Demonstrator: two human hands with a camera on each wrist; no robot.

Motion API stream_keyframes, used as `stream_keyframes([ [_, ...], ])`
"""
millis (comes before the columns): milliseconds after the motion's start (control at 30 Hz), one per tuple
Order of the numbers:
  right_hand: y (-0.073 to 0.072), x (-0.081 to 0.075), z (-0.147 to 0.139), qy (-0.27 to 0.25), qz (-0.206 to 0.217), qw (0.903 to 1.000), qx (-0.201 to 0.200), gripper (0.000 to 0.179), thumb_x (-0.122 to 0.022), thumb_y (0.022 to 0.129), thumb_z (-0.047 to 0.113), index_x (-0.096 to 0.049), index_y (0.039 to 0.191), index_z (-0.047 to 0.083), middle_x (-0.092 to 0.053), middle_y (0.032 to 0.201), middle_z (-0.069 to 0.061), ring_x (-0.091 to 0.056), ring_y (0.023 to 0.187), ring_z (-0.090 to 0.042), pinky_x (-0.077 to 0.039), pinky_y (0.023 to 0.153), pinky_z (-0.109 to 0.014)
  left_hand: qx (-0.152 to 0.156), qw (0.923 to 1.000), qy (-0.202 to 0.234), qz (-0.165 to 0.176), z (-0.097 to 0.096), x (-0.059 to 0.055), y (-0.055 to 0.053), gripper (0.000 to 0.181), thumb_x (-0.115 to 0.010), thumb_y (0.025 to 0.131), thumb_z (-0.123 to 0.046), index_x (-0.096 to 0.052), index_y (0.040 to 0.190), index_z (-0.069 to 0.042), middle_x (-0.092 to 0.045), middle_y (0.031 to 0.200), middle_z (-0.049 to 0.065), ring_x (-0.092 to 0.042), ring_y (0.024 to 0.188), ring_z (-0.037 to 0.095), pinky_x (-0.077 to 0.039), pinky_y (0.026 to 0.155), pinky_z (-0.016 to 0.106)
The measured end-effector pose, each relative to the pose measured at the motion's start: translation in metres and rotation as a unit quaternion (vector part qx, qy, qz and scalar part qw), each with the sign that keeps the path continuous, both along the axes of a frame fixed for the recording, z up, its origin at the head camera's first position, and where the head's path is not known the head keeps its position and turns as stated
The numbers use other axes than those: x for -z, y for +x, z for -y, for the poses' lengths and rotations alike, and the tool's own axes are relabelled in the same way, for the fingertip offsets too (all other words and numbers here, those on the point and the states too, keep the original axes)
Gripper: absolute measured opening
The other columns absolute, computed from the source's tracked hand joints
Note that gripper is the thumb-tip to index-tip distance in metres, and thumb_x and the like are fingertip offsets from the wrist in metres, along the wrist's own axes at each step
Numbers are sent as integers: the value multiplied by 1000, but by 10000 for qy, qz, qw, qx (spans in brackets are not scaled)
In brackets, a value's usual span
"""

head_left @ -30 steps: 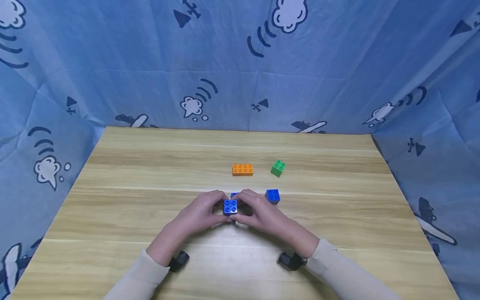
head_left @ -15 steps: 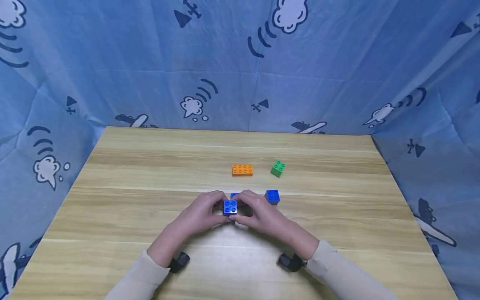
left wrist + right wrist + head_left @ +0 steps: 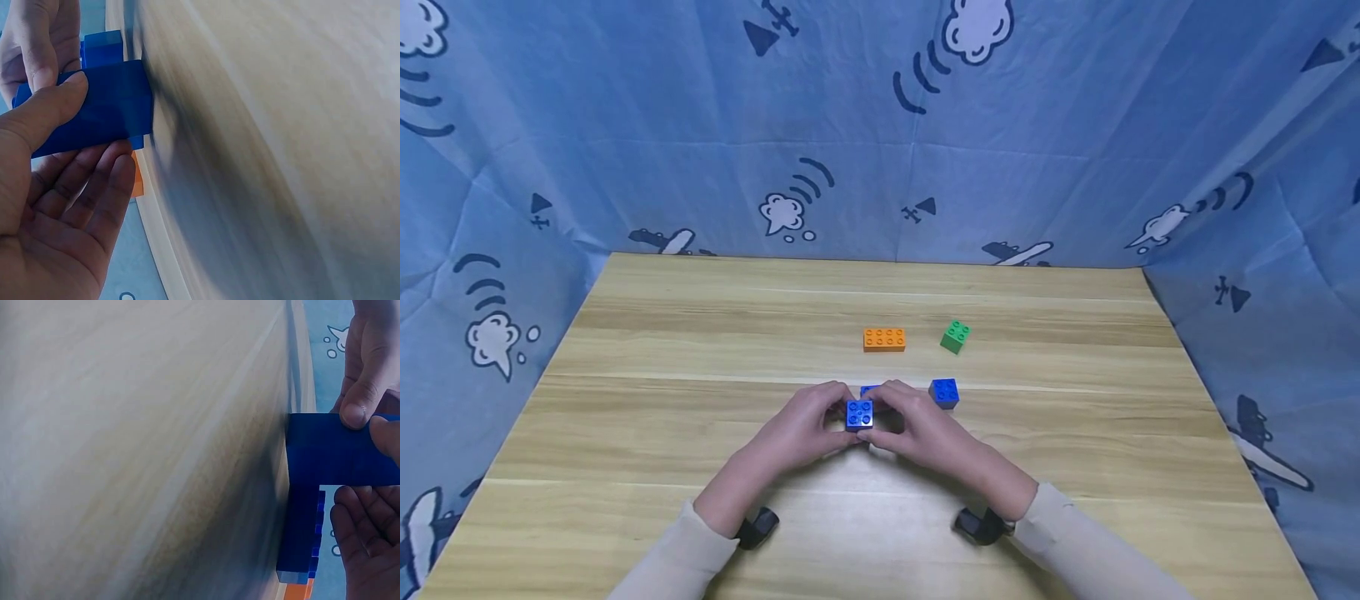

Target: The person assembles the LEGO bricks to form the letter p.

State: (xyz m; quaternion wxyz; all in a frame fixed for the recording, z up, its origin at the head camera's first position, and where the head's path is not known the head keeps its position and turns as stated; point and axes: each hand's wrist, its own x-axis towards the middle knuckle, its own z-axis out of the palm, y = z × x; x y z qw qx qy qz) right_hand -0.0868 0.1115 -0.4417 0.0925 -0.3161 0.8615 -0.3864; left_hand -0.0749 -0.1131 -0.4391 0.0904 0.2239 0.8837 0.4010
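Note:
My left hand and right hand meet near the middle of the table, both pinching one blue building brick piece from opposite sides. Four-sided and upright, it shows studs on top; in the left wrist view its tall side reaches down close to the tabletop. Whether it is one brick or a stack I cannot tell. Both thumbs press its near side, with fingers behind. Just beyond it lies a longer blue brick, studs up, mostly hidden by the hands in the head view. Whether the two are joined is unclear.
To the right of my right hand sits a separate blue brick. Farther back are an orange brick and a green brick. The wooden table ends at a blue patterned curtain behind and at both sides.

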Motion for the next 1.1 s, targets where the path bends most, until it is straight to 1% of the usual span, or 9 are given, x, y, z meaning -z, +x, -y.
stream_keyframes([
  [167,1,1,1,-105,-157,9998,-43,37,-82,92,27,-69,124,12,-73,114,2,-70,108,-10,-62,97,-35,23,10000,27,-77,0,0,0,28,-90,83,-17,-68,100,-15,-74,101,-3,-69,96,11,-62,89,32],
  [267,1,2,0,-105,-139,9998,-55,38,-82,92,28,-68,125,12,-73,115,2,-70,109,-11,-61,98,-35,29,10000,59,-44,1,0,0,28,-90,83,-17,-68,100,-15,-74,102,-3,-69,97,11,-62,89,32],
  [467,0,1,-6,-54,169,9998,17,44,-82,92,28,-66,130,16,-71,123,3,-69,116,-12,-60,105,-37,18,9997,180,139,0,1,0,29,-90,83,-15,-68,101,-14,-74,102,-2,-70,98,11,-63,90,33],
  [567,-1,-2,-11,32,349,9994,-64,46,-81,93,28,-64,134,18,-69,130,4,-67,123,-13,-56,111,-39,20,9996,199,219,0,1,-1,29,-89,82,-12,-67,101,-13,-73,103,-2,-70,99,11,-63,91,33],
  [633,-2,-3,-15,171,379,9991,-113,46,-80,94,30,-62,136,20,-68,132,5,-65,127,-13,-54,115,-40,21,9996,187,233,0,1,-1,29,-89,82,-11,-67,102,-12,-73,102,-2,-69,98,11,-63,91,33],
  [733,-2,-4,-20,371,313,9988,-102,45,-77,96,31,-62,137,20,-68,134,5,-62,131,-13,-52,117,-42,7,9996,180,235,1,1,-1,29,-89,82,-12,-67,101,-12,-72,100,-2,-68,96,11,-63,89,33],
  [800,-3,-5,-23,460,205,9987,-10,43,-76,97,30,-63,136,18,-68,133,4,-63,130,-14,-53,115,-42,-7,9996,152,220,1,1,-1,30,-90,82,-13,-67,101,-12,-72,98,-2,-67,95,11,-62,88,33],
  [933,-6,-5,-26,493,-5,9987,164,41,-77,97,28,-65,133,13,-70,131,0,-64,126,-15,-55,113,-41,-26,9996,136,265,1,1,-1,30,-90,82,-14,-66,99,-12,-72,98,-3,-67,95,11,-62,88,34],
  [1100,-12,-6,-27,542,-103,9980,296,41,-78,96,27,-65,132,11,-70,131,-3,-65,124,-17,-57,111,-41,-41,9993,108,342,1,2,-2,30,-90,82,-15,-66,99,-13,-71,98,-3,-68,96,11,-62,88,33],
])
